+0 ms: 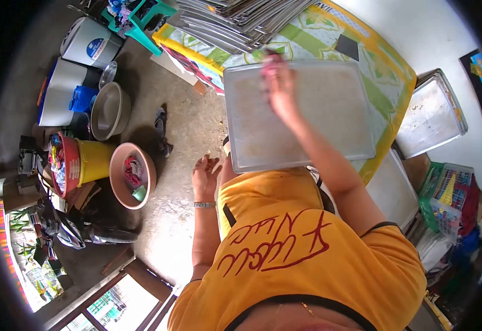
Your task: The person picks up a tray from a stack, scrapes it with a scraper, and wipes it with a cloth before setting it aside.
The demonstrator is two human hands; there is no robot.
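Observation:
A red cloth point(273, 62), blurred by motion, is under my right hand point(281, 88), whose fingers press it onto the upper left part of a metal tray point(318, 116). This flat, rectangular tray lies on the table's patterned cover, its near edge by my lap. Off to the tray's left, my left hand point(204, 170) hangs beside my thigh above the floor, fingers apart and slightly curled, holding nothing. A stack of thin metal trays point(241, 25) sits at the table's far end, just beyond the cloth.
The table cover point(387, 66) is green, white and yellow, with a dark square point(347, 47) on it. More trays point(431, 116) lean at the right. On the floor at left are a pink basin point(120, 190), a grey basin point(108, 124) and a yellow bucket point(94, 161).

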